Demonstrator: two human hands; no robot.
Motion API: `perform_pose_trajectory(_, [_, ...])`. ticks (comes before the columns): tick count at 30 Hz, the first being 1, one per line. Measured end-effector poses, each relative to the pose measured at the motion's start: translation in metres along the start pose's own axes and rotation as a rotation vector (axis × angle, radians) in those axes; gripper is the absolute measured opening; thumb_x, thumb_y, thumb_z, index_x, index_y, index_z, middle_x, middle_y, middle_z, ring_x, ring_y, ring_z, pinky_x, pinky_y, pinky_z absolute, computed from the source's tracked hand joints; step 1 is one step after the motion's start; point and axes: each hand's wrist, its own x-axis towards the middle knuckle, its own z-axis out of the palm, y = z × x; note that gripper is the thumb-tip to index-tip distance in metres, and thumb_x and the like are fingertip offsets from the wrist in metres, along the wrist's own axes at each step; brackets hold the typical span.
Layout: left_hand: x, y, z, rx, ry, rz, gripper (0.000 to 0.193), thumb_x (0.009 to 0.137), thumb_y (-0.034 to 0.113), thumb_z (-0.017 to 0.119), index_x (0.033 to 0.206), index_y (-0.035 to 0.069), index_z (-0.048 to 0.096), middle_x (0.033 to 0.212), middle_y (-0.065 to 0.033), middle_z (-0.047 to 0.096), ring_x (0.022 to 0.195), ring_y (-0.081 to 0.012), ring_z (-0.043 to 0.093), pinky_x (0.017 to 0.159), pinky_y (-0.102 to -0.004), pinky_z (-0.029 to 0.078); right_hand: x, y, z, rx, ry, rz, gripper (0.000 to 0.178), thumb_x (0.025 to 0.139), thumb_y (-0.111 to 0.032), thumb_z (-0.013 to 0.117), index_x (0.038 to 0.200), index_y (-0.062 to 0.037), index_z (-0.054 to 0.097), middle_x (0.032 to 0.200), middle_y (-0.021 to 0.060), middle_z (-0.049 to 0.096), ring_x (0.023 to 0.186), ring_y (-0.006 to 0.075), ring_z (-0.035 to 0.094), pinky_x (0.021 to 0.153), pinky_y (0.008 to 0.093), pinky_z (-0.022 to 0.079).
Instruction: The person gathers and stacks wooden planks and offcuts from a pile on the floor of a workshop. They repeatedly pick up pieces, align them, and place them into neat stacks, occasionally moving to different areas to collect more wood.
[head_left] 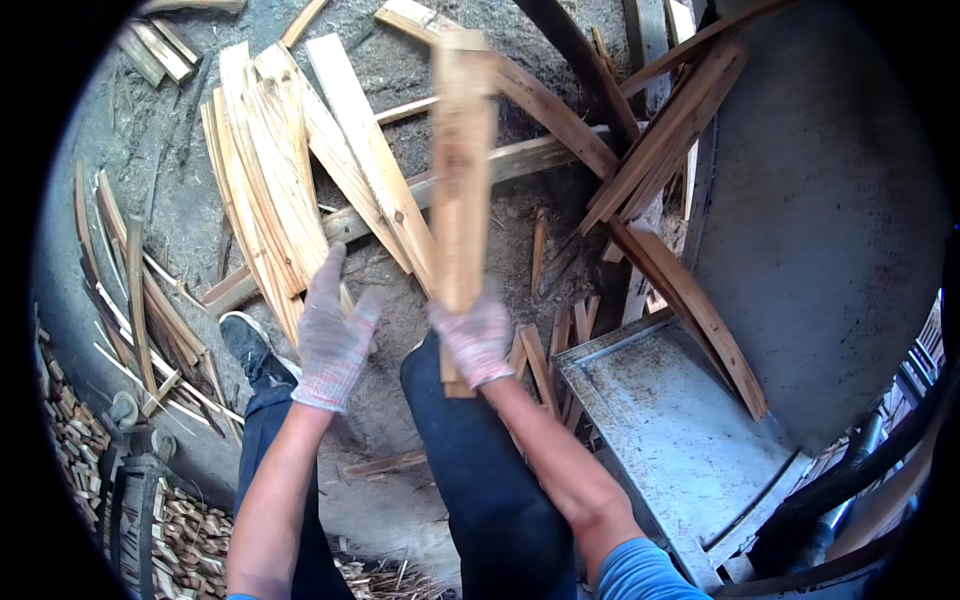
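Note:
A long, pale wooden board (pixel 463 170) stands out in front of me, blurred at its far end. My right hand (pixel 475 338), in a light knit work glove, is wrapped round it near its lower end, above my right thigh. My left hand (pixel 335 345) wears a matching glove and holds nothing; its fingers and thumb are spread. Just beyond its fingertips lies a stack of pale boards (pixel 265 170), resting across a wooden beam (pixel 345 222) on the ground. Another pale board (pixel 372 150) slants beside the stack, its lower end close to the held board.
At right, a worn metal table (pixel 680 420) stands below a big grey metal panel (pixel 820 220). Several dark planks (pixel 665 130) lean there, one curved piece (pixel 700 315) reaching over the table. Thin offcuts (pixel 150 300) lie at left, and small wood blocks (pixel 190 545) heap at lower left.

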Motion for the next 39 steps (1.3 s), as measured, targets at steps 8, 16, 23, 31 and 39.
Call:
perform_pose_trajectory(8, [-0.014, -0.019, -0.049, 0.117, 0.156, 0.023, 0.065, 0.09, 0.016, 0.069, 0.147, -0.002, 0.045, 0.144, -0.0218, 0.053, 0.134, -0.0326, 0.052, 0.112, -0.041, 0.041, 0.046, 0.006, -0.136, -0.627, 0.105, -0.486, 0.064, 0.075, -0.027, 0.079, 0.126, 0.002, 0.055, 0.116, 0.0242, 0.064, 0.109, 0.0401, 0.063, 0.095, 0.0467, 0.051])
perform_pose_trajectory(16, [-0.093, -0.016, -0.024, 0.056, -0.166, -0.09, 0.063, 0.087, 0.019, 0.071, 0.141, -0.005, 0.049, 0.136, -0.0262, 0.058, 0.129, -0.0366, 0.056, 0.111, -0.041, 0.042, 0.032, 0.072, -0.255, -1.201, 0.393, -0.126, 0.092, 0.073, -0.052, 0.074, 0.147, -0.0063, 0.045, 0.145, 0.0171, 0.049, 0.132, 0.0304, 0.049, 0.111, 0.0471, 0.037])
perform_pose_trajectory(23, [-0.103, -0.014, -0.019, 0.066, -0.307, -0.082, 0.064, 0.086, 0.019, 0.07, 0.144, -0.001, 0.049, 0.136, -0.023, 0.058, 0.127, -0.0356, 0.057, 0.107, -0.0406, 0.045, 0.074, 0.085, -0.332, -1.208, 0.06, 0.265, 0.061, 0.076, -0.04, 0.078, 0.122, -0.0034, 0.061, 0.107, 0.0256, 0.07, 0.102, 0.0405, 0.068, 0.09, 0.0458, 0.055])
perform_pose_trajectory(31, [-0.092, 0.022, -0.005, -0.007, -0.311, -0.042, 0.064, 0.087, 0.02, 0.07, 0.144, 0.0, 0.048, 0.137, -0.0221, 0.059, 0.127, -0.0337, 0.058, 0.109, -0.0402, 0.044, 0.019, 0.028, -0.233, -0.913, 0.135, 0.108, 0.049, 0.078, -0.034, 0.077, 0.112, -0.0027, 0.062, 0.097, 0.0177, 0.072, 0.092, 0.033, 0.072, 0.08, 0.0433, 0.059])
perform_pose_trajectory(39, [-0.069, 0.01, -0.014, -0.175, -0.168, -0.144, 0.08, 0.09, 0.046, 0.072, 0.147, -0.003, 0.045, 0.141, -0.0237, 0.056, 0.13, -0.0321, 0.056, 0.111, -0.0388, 0.042, 0.029, -0.016, -0.118, -0.311, -0.044, -0.396, 0.082, 0.07, -0.039, 0.086, 0.135, 0.0007, 0.054, 0.119, 0.0219, 0.065, 0.112, 0.0362, 0.064, 0.098, 0.0411, 0.053])
